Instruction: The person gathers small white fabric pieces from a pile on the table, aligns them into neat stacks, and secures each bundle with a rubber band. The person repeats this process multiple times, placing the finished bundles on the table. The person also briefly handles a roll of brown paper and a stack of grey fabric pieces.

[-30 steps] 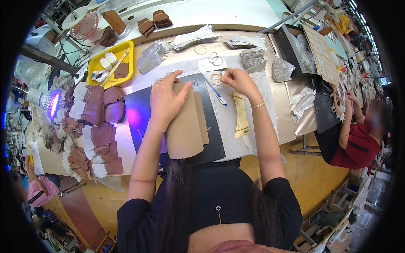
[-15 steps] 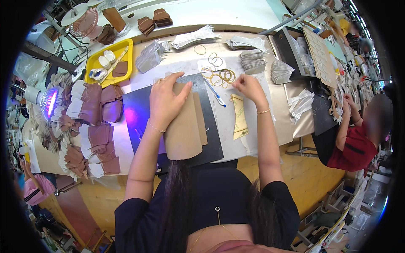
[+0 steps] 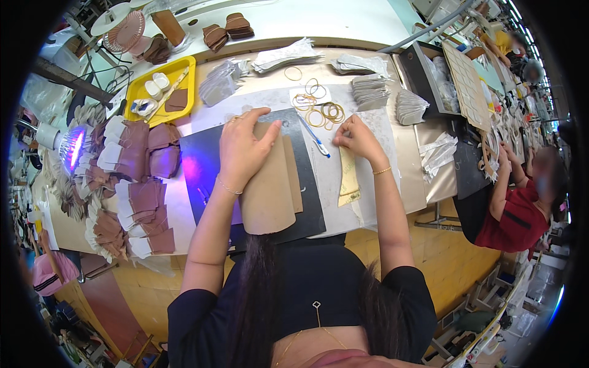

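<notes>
On a worktable (image 3: 412,184) above yellow flooring (image 3: 451,257), the left hand (image 3: 246,146) lies spread wide on a tan sheet (image 3: 267,199) over a black board (image 3: 312,211). The right hand (image 3: 362,141), pinched narrow, hides a yellow strip (image 3: 348,181)'s far end; whether it grips, I cannot tell.

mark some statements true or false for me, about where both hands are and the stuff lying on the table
1. The left hand rests on the curved brown sheet. True.
2. The pen lies left of the black board. False: it lies by the board's right edge.
3. The right hand is at the far end of the pale yellow strip. True.
4. The tray at the upper left is red. False: it is yellow.
5. Thin loops lie beyond the right hand, farther from the person. True.
</notes>
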A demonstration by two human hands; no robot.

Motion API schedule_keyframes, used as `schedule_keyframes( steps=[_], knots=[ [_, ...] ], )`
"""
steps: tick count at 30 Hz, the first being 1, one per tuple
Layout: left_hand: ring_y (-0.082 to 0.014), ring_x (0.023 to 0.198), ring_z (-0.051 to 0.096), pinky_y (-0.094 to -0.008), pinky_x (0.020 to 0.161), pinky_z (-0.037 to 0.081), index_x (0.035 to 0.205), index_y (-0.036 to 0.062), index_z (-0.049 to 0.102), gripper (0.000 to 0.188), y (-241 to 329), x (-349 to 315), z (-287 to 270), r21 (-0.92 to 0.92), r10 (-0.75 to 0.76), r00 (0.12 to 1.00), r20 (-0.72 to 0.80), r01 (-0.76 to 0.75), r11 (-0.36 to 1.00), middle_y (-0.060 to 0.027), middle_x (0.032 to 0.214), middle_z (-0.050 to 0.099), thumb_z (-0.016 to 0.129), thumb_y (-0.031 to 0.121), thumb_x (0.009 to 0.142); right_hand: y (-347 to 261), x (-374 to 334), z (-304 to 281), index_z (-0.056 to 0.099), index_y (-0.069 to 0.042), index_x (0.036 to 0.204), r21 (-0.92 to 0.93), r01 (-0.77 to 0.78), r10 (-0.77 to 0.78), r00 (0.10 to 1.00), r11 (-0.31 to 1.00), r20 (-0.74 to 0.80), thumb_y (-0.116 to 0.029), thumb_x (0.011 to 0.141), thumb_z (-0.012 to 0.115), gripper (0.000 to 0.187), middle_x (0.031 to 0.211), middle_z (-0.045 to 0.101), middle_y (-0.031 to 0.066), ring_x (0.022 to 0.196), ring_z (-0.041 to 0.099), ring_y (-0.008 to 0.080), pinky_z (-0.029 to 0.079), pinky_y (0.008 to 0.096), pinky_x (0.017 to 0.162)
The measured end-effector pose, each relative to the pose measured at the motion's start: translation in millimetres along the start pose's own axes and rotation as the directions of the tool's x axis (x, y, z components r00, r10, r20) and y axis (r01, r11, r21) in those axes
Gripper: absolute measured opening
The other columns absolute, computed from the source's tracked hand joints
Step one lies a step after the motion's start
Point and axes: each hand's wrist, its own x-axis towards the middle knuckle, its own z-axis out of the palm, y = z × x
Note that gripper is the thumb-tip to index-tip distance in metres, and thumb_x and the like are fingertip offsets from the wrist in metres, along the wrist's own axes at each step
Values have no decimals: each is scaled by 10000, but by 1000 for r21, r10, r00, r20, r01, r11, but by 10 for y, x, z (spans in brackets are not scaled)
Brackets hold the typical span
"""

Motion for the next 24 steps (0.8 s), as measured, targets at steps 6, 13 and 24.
schedule_keyframes(
  steps=[6, 13, 24],
  knots=[
    [-319, 797, 614, -380, 744, 477, 1082, 76, 666, 342, -4, 16, -34, 69, -17, 998, 67, 12, 998, -180, 982, 675, 681, 291, 816, -227, 335, -25, 645, -7, 1047, 189, 55, -6, 968, 981, -250, -201, 783, 750, 344, 1143, 549, 153, 859, 621, 231, 504, 336, 754],
    [-380, 887, 617, -440, 824, 468, 1143, 82, 547, 430, -149, 335, -203, 103, -174, 962, 212, 155, 983, -228, 857, 658, 670, 294, 789, -190, -129, 34, 576, -13, 1211, -38, 38, -48, 948, 999, -315, -174, 782, 742, 487, 1174, 538, 161, 1028, 571, 284, 484, 359, 869],
    [-197, 749, 655, -319, 722, 499, 1105, 53, 538, 470, -805, 1209, -345, 149, -114, 975, 191, 86, 985, -126, 780, 677, 727, 292, 747, -104, -734, 196, 610, -12, 1148, 4, -164, 159, 950, 986, -268, -171, 769, 746, 432, 1115, 548, 147, 1017, 532, 307, 448, 370, 892]
  ],
)
